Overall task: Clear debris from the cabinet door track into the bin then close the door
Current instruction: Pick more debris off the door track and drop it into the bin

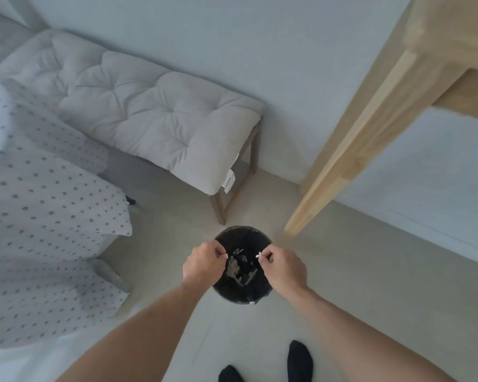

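In the head view, a round black bin (243, 264) stands on the pale floor (370, 271), directly in front of the person. It is lined with a dark bag, and at its bottom lies a small heap of grey and whitish scraps (236, 267); the single pieces are too small to count.

Two bare hands are held over the open bin. The left hand (203, 261) is above the left side of the rim, and its fingers (220, 253) are pressed together on a small pale bit (226, 256), which is hardly visible. The right hand (283, 267) is above the right side of the rim. Its thumb and forefinger are closed on one small white scrap (258, 255), which sticks out toward the middle of the bin. The two hands are near each other but do not touch.

At the lower edge, two feet in black socks (300, 359) stand on the floor, just behind the bin.

Behind the bin there is one bench (226, 199) with a light grey tufted cushion (155, 117), set against the white wall. One white label (229, 181) hangs from the cushion's corner. On the left lies one white bedcover with grey dots (47, 216). On the right rises a light wooden frame (351, 150), one leg reaching the floor near the bin.
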Available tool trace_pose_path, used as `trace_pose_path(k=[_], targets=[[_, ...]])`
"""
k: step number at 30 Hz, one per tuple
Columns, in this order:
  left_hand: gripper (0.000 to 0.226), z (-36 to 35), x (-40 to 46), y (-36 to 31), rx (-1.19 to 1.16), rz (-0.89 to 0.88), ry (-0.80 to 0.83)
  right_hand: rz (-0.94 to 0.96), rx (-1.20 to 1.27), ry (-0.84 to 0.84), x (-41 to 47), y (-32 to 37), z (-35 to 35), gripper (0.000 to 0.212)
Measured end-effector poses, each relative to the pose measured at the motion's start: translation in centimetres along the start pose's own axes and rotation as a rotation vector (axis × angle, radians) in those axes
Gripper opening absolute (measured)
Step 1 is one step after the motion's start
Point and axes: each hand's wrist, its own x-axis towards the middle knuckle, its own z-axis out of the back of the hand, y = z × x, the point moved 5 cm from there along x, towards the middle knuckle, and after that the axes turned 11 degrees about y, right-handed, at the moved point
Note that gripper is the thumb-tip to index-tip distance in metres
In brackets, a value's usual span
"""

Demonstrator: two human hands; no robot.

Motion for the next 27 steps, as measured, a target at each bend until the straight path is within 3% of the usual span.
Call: trace_pose_path(k=[3, 6, 10, 18, 23, 27], targets=[[0.017, -1.6, 1.9, 0.6, -0.009, -0.007, 0.077, -0.003, 0.029, 0.014, 1.7, -0.2, -1.5, 0.015], [0.044, -3.0, 3.3, 1.0, 0.014, -0.02, 0.199, -0.005, 0.031, 0.032, 2.9, -0.7, -2.4, 0.027], [0.058, -2.9, 2.9, 1.5, 0.056, -0.016, 0.226, -0.028, 0.022, 0.041, 2.5, -1.9, -2.3, 0.038], [0.063, 2.0, -2.6, -2.7, 0.056, -0.112, 0.146, -0.017, 0.066, -0.034, -3.2, -1.6, 3.4, 0.042], [0.064, 6.2, -9.0, -8.1, 0.047, -0.218, 0.073, 0.024, 0.167, -0.108, -10.1, 0.1, 10.9, 0.045], [0.065, 9.5, -14.4, -13.0, 0.065, -0.314, 0.013, 0.075, 0.25, -0.224, -16.3, 1.1, 17.6, 0.036]])
